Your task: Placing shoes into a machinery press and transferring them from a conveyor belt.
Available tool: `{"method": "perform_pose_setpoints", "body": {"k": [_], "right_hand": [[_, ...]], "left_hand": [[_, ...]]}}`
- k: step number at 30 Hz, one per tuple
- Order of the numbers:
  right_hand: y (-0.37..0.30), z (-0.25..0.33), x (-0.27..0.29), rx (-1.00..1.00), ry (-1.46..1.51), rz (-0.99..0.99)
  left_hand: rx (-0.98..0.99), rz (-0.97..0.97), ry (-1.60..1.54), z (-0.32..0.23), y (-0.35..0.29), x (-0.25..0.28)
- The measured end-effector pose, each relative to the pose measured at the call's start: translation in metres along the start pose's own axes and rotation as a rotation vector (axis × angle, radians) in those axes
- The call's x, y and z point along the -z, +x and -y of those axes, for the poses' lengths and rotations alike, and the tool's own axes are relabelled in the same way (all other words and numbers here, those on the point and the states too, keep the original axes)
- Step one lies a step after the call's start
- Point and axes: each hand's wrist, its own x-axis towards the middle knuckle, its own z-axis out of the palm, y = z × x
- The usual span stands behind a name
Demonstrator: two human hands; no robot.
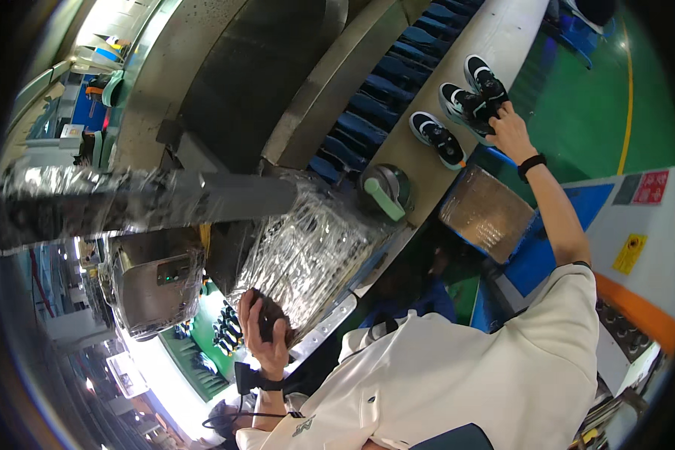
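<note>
My right hand (511, 133) reaches out to the far right, its fingers closed at the heel end of a black sneaker (465, 105) with a white sole. A second black-and-white sneaker (486, 79) lies just beyond it, and a third sneaker (436, 139) sits nearer, apart from the hand. All three are on a pale ledge (506, 34). At the lower left, my left hand (262, 337) is curled round a dark brown lump (271, 315), whose kind I cannot make out. That hand is beside a surface wrapped in shiny film (300, 251).
A dark round pot with a pale green handle (385, 196) stands on the ledge's near end. Blue slats of a conveyor (375, 109) run alongside. A film-wrapped arm (150, 199) crosses at the left. A cardboard box (489, 210) sits below the sneakers, beside a blue-edged panel (570, 232).
</note>
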Motion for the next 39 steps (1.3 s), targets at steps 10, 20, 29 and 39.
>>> {"method": "perform_pose_setpoints", "body": {"k": [10, 20, 29, 39], "right_hand": [[0.028, -0.033, -0.040, 0.075, 0.227, 0.223], [0.044, -0.069, -0.061, 0.053, 0.202, 0.034], [0.051, -0.024, 0.027, 0.053, 0.214, -0.175], [-0.023, 0.105, 0.234, 0.226, 0.730, 0.271]], "left_hand": [[0.145, 0.010, 0.071, -0.005, 0.003, -0.007], [0.136, 0.043, 0.142, -0.003, 0.004, -0.007], [0.113, 0.025, 0.136, 0.003, -0.001, -0.006], [-0.155, 0.086, -0.112, -0.108, 0.040, -0.010]]}}
